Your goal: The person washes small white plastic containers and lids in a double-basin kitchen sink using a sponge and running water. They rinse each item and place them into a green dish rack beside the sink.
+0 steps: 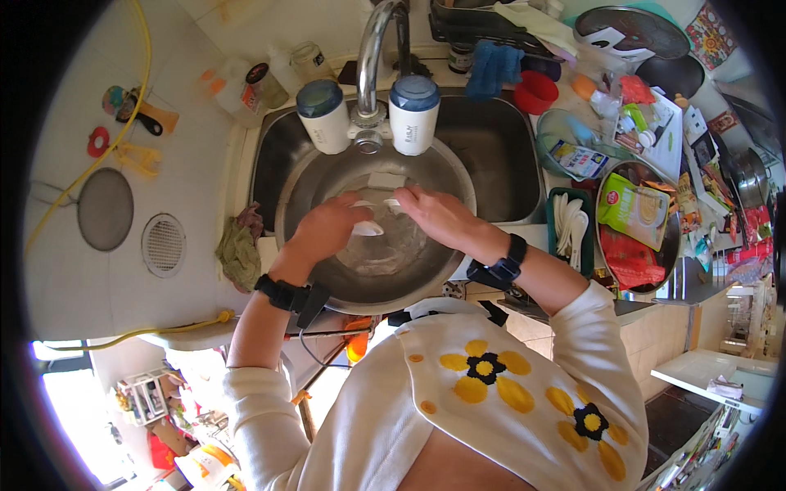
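Both hands are over a large round metal basin [393, 291] set across the double sink. My left hand [328, 227] is closed around a small white ceramic-looking piece [368, 229], perhaps a spoon. A smaller white piece [393, 202] is pinched in the fingertips of my right hand [439, 218]. The two pieces are close to each other; their full shapes are hidden by the fingers. Water appears to lie in the basin, and a white block-like thing [387, 180] is at its far side. A chrome faucet [368, 67] with two white filter units stands behind.
Right of the sink are a green tray [587, 245] of white spoons, a glass bowl [552, 144], a red bowl [535, 92] and a metal pan [642, 287] of food packets. A crumpled cloth [239, 255] lies at the left edge. Jars and bottles stand behind.
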`<state>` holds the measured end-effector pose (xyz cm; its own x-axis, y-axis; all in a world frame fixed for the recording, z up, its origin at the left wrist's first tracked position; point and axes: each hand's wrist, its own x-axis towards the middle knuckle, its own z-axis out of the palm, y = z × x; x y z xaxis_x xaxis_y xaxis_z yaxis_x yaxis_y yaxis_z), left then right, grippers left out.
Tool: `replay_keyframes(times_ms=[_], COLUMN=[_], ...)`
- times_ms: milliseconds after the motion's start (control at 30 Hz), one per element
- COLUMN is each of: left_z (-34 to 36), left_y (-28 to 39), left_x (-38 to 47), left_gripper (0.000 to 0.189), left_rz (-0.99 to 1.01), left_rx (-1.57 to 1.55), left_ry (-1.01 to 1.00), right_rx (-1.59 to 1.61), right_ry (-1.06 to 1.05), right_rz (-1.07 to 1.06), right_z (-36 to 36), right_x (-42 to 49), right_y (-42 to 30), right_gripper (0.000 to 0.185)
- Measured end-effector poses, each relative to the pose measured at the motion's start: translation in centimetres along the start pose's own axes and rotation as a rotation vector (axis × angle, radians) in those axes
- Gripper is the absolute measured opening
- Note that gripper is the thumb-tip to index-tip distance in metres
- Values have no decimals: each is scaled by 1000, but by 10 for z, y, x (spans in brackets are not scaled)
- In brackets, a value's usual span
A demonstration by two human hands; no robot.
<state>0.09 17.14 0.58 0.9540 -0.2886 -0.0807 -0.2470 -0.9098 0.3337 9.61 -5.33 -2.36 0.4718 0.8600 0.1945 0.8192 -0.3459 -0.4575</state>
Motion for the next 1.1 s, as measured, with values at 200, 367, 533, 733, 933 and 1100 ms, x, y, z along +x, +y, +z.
replay_keyframes(times_ms=[200, 367, 533, 733, 933, 1100], left_z=[-4, -3, -3, -5, -4, -3], left_y=[19, 27, 32, 38, 36, 29], left_x=[-9, -12, -14, -11, -12, -15], left_gripper=[29, 30, 41, 42, 37, 39], left_rz=[257, 217, 206, 269, 308, 348], left_rx=[131, -31, -105, -18, -42, -101], left_ry=[306, 313, 235, 279, 289, 318], right_rx=[-385, -343, -248, -330, -344, -145], right_ry=[448, 523, 539, 565, 576, 569], right_rz=[-306, -327, -359, -389, -355, -273], right_z=[-9, -7, -3, -2, 2, 12], right_x=[-4, -2, -7, -11, -16, -21], right_y=[-7, -9, -17, -27, -36, -45], right_gripper=[34, 36, 33, 36, 45, 48])
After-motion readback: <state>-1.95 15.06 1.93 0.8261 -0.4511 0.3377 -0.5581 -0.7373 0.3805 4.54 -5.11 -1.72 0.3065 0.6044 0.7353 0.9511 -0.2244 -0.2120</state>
